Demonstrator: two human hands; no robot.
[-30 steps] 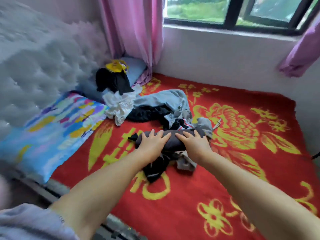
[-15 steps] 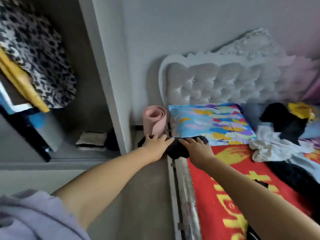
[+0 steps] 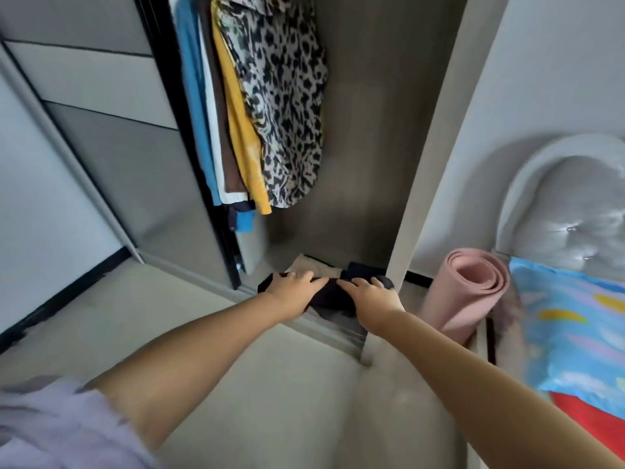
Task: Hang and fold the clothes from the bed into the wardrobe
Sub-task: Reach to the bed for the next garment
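A folded dark garment (image 3: 333, 296) is gripped at its left end by the left hand (image 3: 293, 290) and at its right end by the right hand (image 3: 372, 301), fingers curled over it, above the wardrobe (image 3: 365, 164) floor's front edge. Hanging clothes (image 3: 270, 106) are seen upper left; a pink rolled mat (image 3: 470, 289) stands at right.

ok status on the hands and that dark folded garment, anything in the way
Left hand and right hand both grip the dark folded garment, held low at the wardrobe opening. Beige folded cloth lies just beyond. Nothing blocking.
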